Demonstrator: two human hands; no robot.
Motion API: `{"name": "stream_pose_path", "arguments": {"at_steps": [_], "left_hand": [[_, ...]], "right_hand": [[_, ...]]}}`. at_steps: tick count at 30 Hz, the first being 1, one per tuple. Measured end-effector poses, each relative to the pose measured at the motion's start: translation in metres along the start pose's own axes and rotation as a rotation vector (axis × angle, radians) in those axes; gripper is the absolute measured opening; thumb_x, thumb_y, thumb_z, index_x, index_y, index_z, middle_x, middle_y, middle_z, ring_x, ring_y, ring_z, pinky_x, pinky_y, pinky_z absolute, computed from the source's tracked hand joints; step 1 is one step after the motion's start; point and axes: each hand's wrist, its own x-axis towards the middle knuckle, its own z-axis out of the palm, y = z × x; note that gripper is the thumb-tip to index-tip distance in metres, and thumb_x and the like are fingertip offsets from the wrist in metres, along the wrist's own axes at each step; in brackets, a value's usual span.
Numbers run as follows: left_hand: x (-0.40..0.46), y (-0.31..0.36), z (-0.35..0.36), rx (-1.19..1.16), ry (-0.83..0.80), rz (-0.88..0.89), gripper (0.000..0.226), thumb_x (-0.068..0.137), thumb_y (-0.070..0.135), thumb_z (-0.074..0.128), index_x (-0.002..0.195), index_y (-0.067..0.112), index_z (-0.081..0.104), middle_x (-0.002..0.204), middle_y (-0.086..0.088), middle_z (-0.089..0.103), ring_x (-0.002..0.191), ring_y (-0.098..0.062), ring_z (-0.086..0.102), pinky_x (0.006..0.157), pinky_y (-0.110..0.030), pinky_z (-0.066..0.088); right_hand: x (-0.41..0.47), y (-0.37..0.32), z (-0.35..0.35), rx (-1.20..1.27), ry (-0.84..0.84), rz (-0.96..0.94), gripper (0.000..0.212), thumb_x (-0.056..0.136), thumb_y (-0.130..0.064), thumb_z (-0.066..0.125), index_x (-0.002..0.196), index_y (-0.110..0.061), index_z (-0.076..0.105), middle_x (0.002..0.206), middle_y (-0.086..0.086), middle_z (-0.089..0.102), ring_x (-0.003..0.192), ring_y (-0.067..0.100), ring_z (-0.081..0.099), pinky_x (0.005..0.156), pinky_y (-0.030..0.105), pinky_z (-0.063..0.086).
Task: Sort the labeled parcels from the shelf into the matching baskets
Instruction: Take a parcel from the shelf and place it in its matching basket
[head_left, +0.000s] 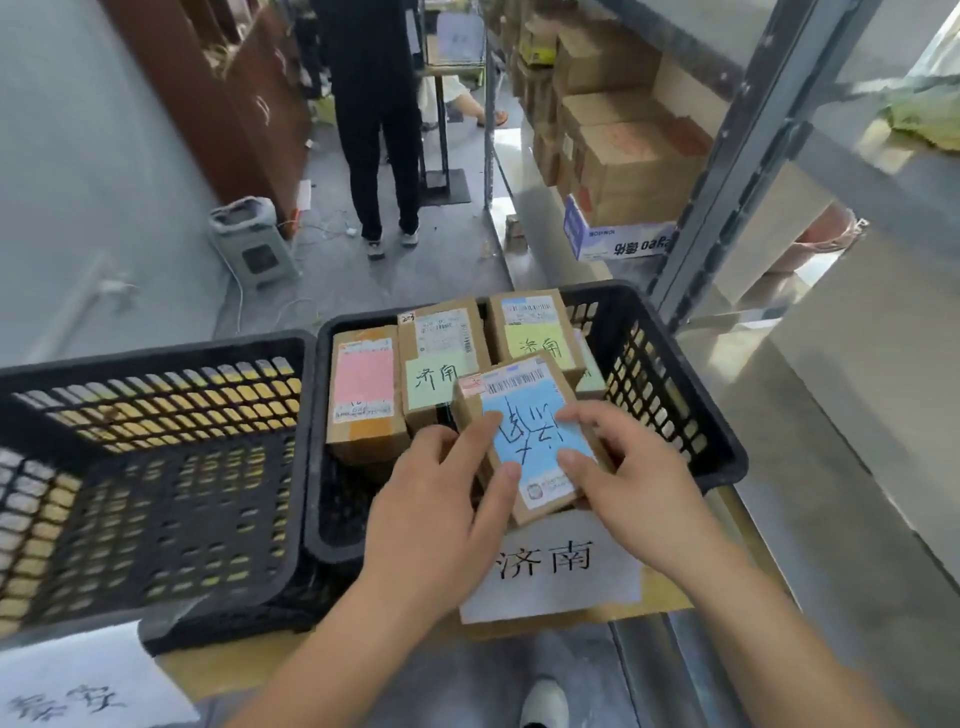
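Note:
A small cardboard parcel with a blue handwritten label (530, 431) is held over the near side of the right black basket (670, 374). My left hand (441, 499) grips its left edge and my right hand (628, 478) grips its right edge, thumbs on the label. Inside that basket lie a parcel with a pink label (361, 392) and two parcels with green labels (441, 364) (537, 338). A white paper sign (556, 566) hangs on the basket's front. The left black basket (156, 467) holds nothing visible, with another white sign (78, 686) below it.
A metal shelf (737, 156) with stacked cardboard boxes (623, 150) rises on the right. A person in dark clothes (379, 130) stands in the aisle ahead. A grey appliance (254, 241) sits on the floor by the left wall.

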Motion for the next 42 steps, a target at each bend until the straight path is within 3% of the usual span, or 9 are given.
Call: {"name": "stream_pose_path", "arguments": {"at_steps": [2,5,10,16,21,27,32,38,42], "left_hand": [[0.000,-0.008,0.000,0.030,0.045,-0.070,0.053,0.096,0.069,0.028,0.145,0.048,0.034,0.124,0.009,0.042,0.108,-0.012,0.048,0.077,-0.030,0.048],[-0.007,-0.020,-0.002,0.069,0.096,-0.134,0.055,0.096,0.066,0.033,0.145,0.042,0.043,0.136,0.003,0.040,0.124,-0.019,0.042,0.095,-0.037,0.047],[-0.025,-0.034,-0.012,0.089,0.092,-0.197,0.053,0.096,0.063,0.034,0.144,0.042,0.041,0.159,-0.007,0.025,0.148,-0.028,0.020,0.115,-0.047,0.030],[-0.036,-0.055,-0.019,0.080,0.069,-0.211,0.057,0.095,0.072,0.018,0.150,0.058,0.013,0.169,0.002,0.007,0.155,-0.021,0.002,0.124,-0.049,0.018],[-0.042,-0.094,-0.006,0.172,-0.013,-0.250,0.064,0.093,0.074,0.000,0.153,0.053,-0.011,0.169,-0.001,0.005,0.156,-0.019,-0.002,0.125,-0.050,0.009],[-0.045,-0.111,0.006,0.295,-0.074,-0.322,0.081,0.094,0.074,-0.002,0.161,0.029,-0.001,0.169,-0.001,0.006,0.155,-0.017,-0.004,0.125,-0.048,0.010],[-0.042,-0.110,0.009,0.351,-0.074,-0.355,0.088,0.095,0.076,0.010,0.162,0.019,0.007,0.168,-0.002,0.007,0.156,-0.018,0.000,0.122,-0.048,0.024],[-0.041,-0.100,0.012,0.440,-0.096,-0.399,0.115,0.077,0.096,0.014,0.162,0.019,0.006,0.169,0.000,0.003,0.155,-0.017,-0.001,0.122,-0.047,0.025],[-0.036,-0.096,0.014,0.482,-0.105,-0.428,0.118,0.074,0.098,0.013,0.161,0.019,0.009,0.169,-0.001,0.005,0.156,-0.019,0.002,0.120,-0.051,0.029]], "right_hand": [[0.022,-0.002,-0.008,-0.059,-0.129,-0.030,0.032,0.098,-0.024,0.067,0.108,-0.054,0.062,0.112,-0.019,0.070,0.093,0.000,0.071,0.069,0.033,0.064],[0.050,-0.009,-0.010,-0.124,-0.299,-0.059,0.033,0.098,-0.023,0.067,0.107,-0.055,0.062,0.114,-0.021,0.069,0.096,-0.001,0.071,0.067,0.030,0.064],[0.080,-0.026,0.002,-0.175,-0.506,-0.102,0.031,0.097,-0.018,0.068,0.107,-0.048,0.066,0.117,-0.019,0.067,0.107,0.005,0.069,0.071,0.029,0.064],[0.097,-0.043,0.011,-0.286,-0.707,-0.147,0.034,0.096,-0.013,0.068,0.106,-0.046,0.070,0.124,-0.020,0.065,0.116,0.006,0.064,0.075,0.030,0.064],[0.112,-0.049,0.025,-0.302,-0.747,-0.129,0.034,0.098,-0.014,0.066,0.110,-0.045,0.072,0.124,-0.018,0.068,0.115,0.006,0.067,0.077,0.030,0.063],[0.129,-0.054,0.029,-0.325,-0.802,-0.150,0.038,0.097,-0.012,0.067,0.105,-0.048,0.074,0.121,-0.020,0.070,0.113,0.004,0.067,0.079,0.029,0.063],[0.138,-0.050,0.038,-0.573,-0.890,-0.304,0.038,0.099,-0.023,0.065,0.108,-0.059,0.063,0.125,-0.035,0.057,0.117,0.000,0.058,0.085,0.025,0.061],[0.150,-0.008,0.036,-0.693,-1.000,-0.363,0.032,0.102,-0.029,0.061,0.114,-0.058,0.054,0.124,-0.024,0.063,0.112,0.007,0.063,0.082,0.031,0.060],[0.162,0.017,0.054,-0.687,-1.058,-0.369,0.029,0.103,-0.028,0.059,0.114,-0.054,0.053,0.128,-0.018,0.063,0.112,0.011,0.064,0.079,0.030,0.060]]}}
